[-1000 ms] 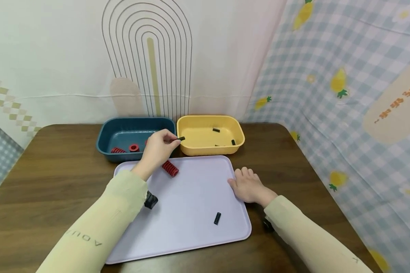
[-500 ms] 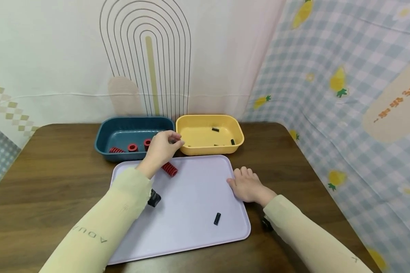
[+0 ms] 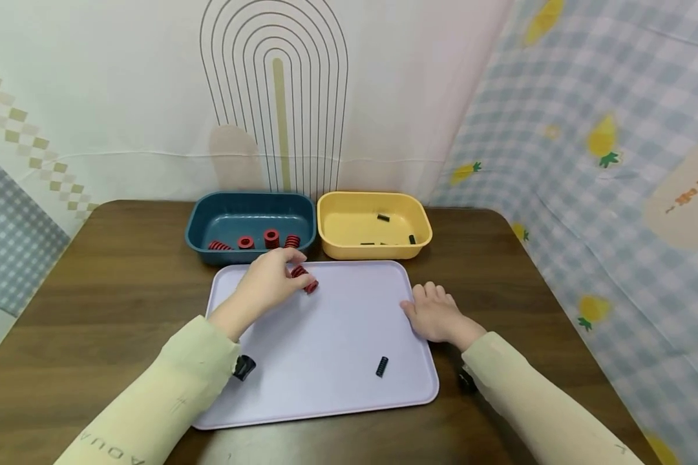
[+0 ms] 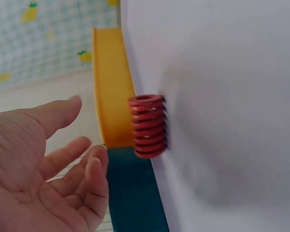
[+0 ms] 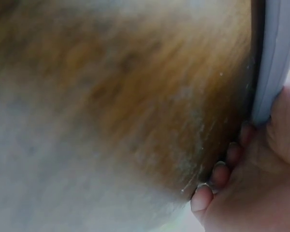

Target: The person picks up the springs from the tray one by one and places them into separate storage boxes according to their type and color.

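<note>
My left hand point(image 3: 265, 281) is over the upper left of the pale lilac tray point(image 3: 337, 336), its thumb and fingers spread at a red coil spring point(image 3: 311, 286). In the left wrist view a gap shows between this hand point(image 4: 48, 169) and the spring point(image 4: 148, 128), and nothing is held. My right hand point(image 3: 438, 314) rests at the tray's right edge, thumb at the rim and fingers on the table. The right wrist view shows its fingers point(image 5: 221, 174) beside the tray rim point(image 5: 273, 63). A small black spring point(image 3: 382, 366) lies on the tray's lower right.
A dark blue bin point(image 3: 250, 208) behind the tray contains several red springs point(image 3: 271, 238). Touching its right side, a yellow bin point(image 3: 378, 252) contains several small black springs point(image 3: 383, 217). A patterned cloth point(image 3: 384, 97) hangs behind the brown wooden table point(image 3: 110, 290).
My left hand has released a small black spring into the yellow bin and come back toward me, down to the red spring on the tray. The right hand has stayed put; the head view shifted slightly.
</note>
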Demonstrator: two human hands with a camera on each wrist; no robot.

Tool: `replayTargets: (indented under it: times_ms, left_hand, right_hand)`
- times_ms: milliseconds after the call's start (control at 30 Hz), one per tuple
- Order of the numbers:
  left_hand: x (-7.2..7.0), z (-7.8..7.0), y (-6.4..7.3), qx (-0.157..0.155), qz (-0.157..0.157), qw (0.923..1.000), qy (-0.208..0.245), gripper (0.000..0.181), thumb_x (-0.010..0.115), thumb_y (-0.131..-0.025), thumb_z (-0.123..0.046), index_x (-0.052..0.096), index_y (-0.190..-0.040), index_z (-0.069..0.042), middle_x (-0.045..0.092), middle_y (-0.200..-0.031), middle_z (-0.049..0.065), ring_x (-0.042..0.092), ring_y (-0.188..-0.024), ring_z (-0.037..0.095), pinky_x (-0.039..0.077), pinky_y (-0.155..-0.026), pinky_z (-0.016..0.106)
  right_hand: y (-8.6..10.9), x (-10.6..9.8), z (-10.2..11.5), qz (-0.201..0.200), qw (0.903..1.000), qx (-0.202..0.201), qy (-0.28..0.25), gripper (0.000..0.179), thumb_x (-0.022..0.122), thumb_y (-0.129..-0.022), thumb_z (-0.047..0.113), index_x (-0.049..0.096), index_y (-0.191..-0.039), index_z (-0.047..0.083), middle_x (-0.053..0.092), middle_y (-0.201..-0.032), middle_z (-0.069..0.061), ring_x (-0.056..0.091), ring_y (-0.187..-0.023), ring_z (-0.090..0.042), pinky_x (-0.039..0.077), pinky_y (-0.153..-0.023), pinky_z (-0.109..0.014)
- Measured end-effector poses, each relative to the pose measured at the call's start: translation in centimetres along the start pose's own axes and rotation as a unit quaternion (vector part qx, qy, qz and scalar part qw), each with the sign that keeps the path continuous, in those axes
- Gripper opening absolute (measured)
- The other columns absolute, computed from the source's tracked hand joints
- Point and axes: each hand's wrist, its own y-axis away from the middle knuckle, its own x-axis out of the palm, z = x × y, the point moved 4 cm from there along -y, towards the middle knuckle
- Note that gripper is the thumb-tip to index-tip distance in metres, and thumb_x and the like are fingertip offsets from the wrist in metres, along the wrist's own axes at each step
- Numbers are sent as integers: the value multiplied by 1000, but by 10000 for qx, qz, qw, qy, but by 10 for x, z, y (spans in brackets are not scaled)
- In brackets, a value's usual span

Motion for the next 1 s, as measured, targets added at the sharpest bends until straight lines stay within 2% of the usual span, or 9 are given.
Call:
replayTargets:
  times_ms: [133, 367, 667, 867, 1000]
  left_hand:
    - [2, 8, 3, -83, 117, 9997, -207, 51, 74, -84, -40, 64, -124, -11, 63, -118, 6, 59, -86, 18, 48, -79, 39]
    - [4, 13, 6, -118, 292, 9994, -160, 53, 75, -83, -40, 63, -125, -11, 60, -124, 10, 59, -89, 21, 48, -82, 42]
    - [8, 13, 3, 46, 285, 9989, -364, 61, 76, -83, -40, 59, -128, -4, 61, -122, 13, 55, -110, 26, 42, -95, 46]
    - [12, 10, -2, 29, 264, 9978, -613, 61, 77, -82, -39, 60, -127, -2, 63, -114, 12, 55, -99, 25, 44, -88, 44]
    - [17, 8, -6, 79, 317, 9963, -799, 59, 77, -82, -38, 60, -125, 0, 63, -109, 11, 55, -93, 23, 45, -82, 40]
  right_hand:
    - [-1, 1, -1, -2, 10000, -11, -43, 31, 37, -103, 38, 42, -97, 8, 36, -92, -10, 35, -85, -28, 31, -73, -41]
    - [0, 0, -1, 15, 10000, 62, -24, 31, 37, -103, 38, 42, -95, 8, 36, -92, -10, 35, -85, -28, 31, -74, -41]
    - [1, -1, 1, 77, 9999, 76, -14, 31, 36, -103, 38, 41, -96, 9, 35, -93, -10, 35, -85, -28, 31, -73, -40]
    - [-1, 0, -1, -52, 10000, 50, 47, 32, 36, -103, 39, 41, -95, 9, 35, -92, -10, 34, -85, -28, 31, -73, -40]
    - [-2, 2, -3, -2, 10000, 75, 54, 31, 36, -103, 39, 41, -96, 9, 35, -92, -10, 35, -85, -28, 32, -74, -40]
